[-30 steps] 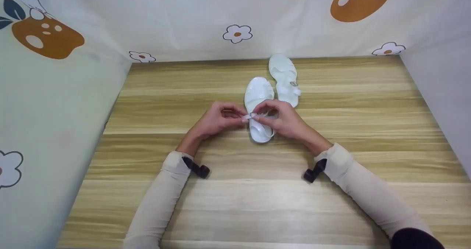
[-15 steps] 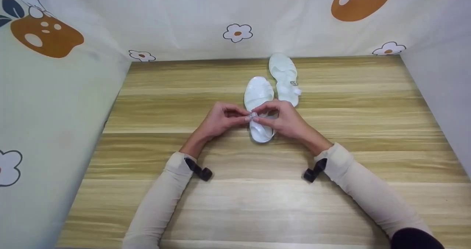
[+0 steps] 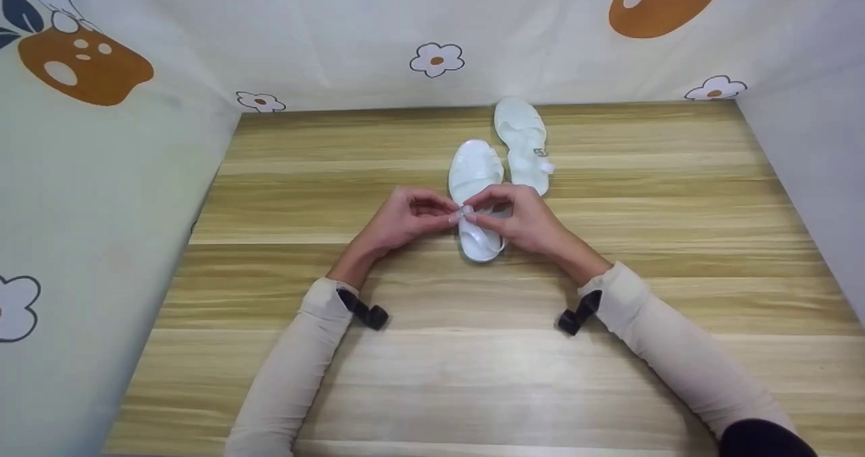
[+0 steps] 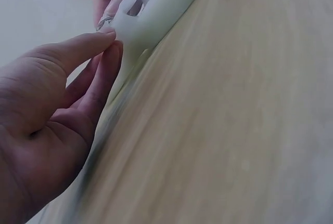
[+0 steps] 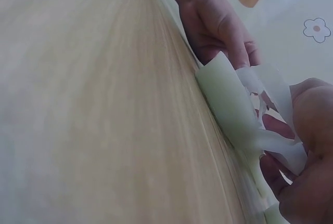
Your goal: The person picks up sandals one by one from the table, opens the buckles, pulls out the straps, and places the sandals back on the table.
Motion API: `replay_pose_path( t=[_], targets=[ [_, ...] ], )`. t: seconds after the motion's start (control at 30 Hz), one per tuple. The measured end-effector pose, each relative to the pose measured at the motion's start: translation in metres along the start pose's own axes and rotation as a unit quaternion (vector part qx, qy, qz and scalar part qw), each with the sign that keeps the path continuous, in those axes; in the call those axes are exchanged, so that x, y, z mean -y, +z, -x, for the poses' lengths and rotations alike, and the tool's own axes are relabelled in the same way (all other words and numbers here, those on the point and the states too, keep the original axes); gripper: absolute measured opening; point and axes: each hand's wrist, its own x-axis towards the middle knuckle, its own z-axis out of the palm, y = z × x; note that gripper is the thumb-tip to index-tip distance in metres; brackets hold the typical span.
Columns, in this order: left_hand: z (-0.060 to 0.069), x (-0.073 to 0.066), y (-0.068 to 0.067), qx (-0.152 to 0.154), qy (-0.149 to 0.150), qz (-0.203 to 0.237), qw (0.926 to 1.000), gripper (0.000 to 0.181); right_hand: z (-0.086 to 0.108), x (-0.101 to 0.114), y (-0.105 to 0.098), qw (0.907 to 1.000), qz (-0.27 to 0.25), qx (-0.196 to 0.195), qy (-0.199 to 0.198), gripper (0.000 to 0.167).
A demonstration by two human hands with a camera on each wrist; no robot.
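Note:
A white sandal lies on the wooden surface with its toe pointing away from me. Over its middle my left hand pinches the strap end between thumb and index finger. My right hand holds the strap at its small metal buckle, so the fingertips of both hands nearly meet. In the right wrist view the sandal's pale heel stands beside the right fingers, which reach around the ankle strap. Fingertips hide much of where strap and buckle meet.
A second white sandal lies behind and to the right, its own buckle visible. Patterned cloth walls border the wooden surface at the back and sides. Small black wrist mounts sit on both sleeves.
My left hand has shifted slightly right, its fingertips closer to the buckle, and less strap shows between the hands. The right hand and both sandals have stayed nearly still.

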Motion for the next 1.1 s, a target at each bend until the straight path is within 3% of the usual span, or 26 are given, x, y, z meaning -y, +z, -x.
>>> replay_pose_path(
  t=[0.6,1.1],
  targets=[
    [-0.0015,-0.0031,0.0055,-0.036,0.013,-0.017,0.9991,0.026,0.0017,0.0029,-0.0001,0.9999,0.003,-0.010,0.002,0.018],
    [-0.0020,-0.0058,0.0063,-0.062,0.042,-0.034,0.9966,0.022,0.0020,0.0017,0.0009,0.9999,0.004,-0.013,0.002,0.016]
  ],
)
